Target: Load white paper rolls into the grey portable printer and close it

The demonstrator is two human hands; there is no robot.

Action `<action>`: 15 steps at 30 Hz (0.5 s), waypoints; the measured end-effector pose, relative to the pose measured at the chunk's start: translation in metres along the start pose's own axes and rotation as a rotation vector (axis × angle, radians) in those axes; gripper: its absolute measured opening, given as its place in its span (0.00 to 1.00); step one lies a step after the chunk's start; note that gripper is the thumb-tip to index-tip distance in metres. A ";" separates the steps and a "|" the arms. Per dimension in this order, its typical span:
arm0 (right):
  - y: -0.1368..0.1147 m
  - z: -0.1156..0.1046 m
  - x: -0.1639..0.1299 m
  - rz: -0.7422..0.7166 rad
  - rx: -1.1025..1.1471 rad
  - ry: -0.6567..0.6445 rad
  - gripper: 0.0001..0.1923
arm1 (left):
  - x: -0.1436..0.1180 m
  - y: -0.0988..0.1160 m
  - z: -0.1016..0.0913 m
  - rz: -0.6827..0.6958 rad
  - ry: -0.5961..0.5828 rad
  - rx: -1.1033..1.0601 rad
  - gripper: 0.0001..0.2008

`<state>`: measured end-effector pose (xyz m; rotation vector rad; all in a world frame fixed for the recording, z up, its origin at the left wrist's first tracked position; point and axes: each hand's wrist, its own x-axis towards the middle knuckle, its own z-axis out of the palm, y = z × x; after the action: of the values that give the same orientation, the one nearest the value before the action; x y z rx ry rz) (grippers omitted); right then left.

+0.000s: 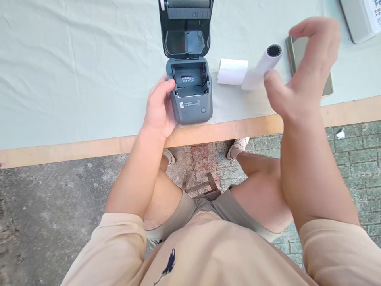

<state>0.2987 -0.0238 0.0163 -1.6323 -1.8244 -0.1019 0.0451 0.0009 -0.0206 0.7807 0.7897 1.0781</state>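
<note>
At the upper centre of the frame, a dark grey printer (pixel 192 111) stands on the tabletop (pixel 104 59), close to its near edge, with its lid (pixel 187 41) swung up and reaching to the top of the frame. Its inner compartment (pixel 189 81) faces the camera and shows a small printed label, while a paler sticker and a round power button (pixel 203 110) sit on the front. The left hand (pixel 157 105) is partly closed around the printer's left side, its thumb hooked on the upper edge and its fingers mostly hidden behind the body. To the right of the printer lies a curled piece of white paper (pixel 233 72), just beside a white roll (pixel 263 65) that slants up to the right and ends in a dark, toothed core (pixel 274 50); the roll's lower end is blurred. The right hand (pixel 311 73), also blurred, is spread wide at the upper right of the frame, thumb and fingers well apart and holding nothing; its thumb tip overlaps the roll's right edge, though whether they touch cannot be told. Behind this hand, partly covered, is a flat rectangular item (pixel 328 87). A grey box (pixel 357 20) with printed lettering is cut off by the upper right corner.
</note>
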 end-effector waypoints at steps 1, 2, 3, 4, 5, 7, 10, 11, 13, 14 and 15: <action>-0.006 0.001 0.001 -0.016 -0.064 -0.036 0.25 | 0.000 0.000 0.000 -0.001 -0.001 0.004 0.08; -0.012 0.003 0.003 -0.034 -0.117 -0.097 0.26 | -0.001 0.000 0.000 -0.002 -0.002 0.009 0.07; -0.017 0.007 0.004 -0.060 -0.153 -0.173 0.28 | -0.001 0.000 -0.001 -0.001 -0.006 0.012 0.07; -0.022 0.011 0.006 -0.087 -0.176 -0.250 0.28 | -0.001 -0.001 -0.001 0.002 -0.010 0.014 0.07; -0.026 0.015 0.007 -0.106 -0.193 -0.320 0.28 | -0.001 -0.001 -0.001 0.006 -0.014 0.014 0.07; -0.031 0.025 0.010 -0.095 -0.219 -0.401 0.26 | -0.001 -0.001 0.000 0.012 -0.019 0.009 0.07; -0.033 0.034 0.016 -0.027 -0.215 -0.418 0.24 | -0.001 -0.002 0.001 0.012 -0.012 -0.008 0.08; -0.033 0.035 0.018 -0.014 -0.208 -0.418 0.24 | -0.001 -0.002 0.001 0.012 -0.006 -0.012 0.08; -0.034 0.031 0.021 -0.001 -0.187 -0.390 0.22 | -0.001 -0.001 0.001 0.013 0.001 -0.014 0.08; -0.035 0.027 0.022 0.016 -0.177 -0.351 0.22 | -0.001 -0.001 0.002 0.012 0.002 -0.011 0.09; -0.038 0.022 0.023 0.032 -0.152 -0.326 0.21 | -0.002 -0.001 0.002 0.012 0.002 -0.006 0.09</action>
<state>0.2556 -0.0012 0.0255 -1.8712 -2.0741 0.0444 0.0464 -0.0012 -0.0204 0.7803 0.7838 1.0917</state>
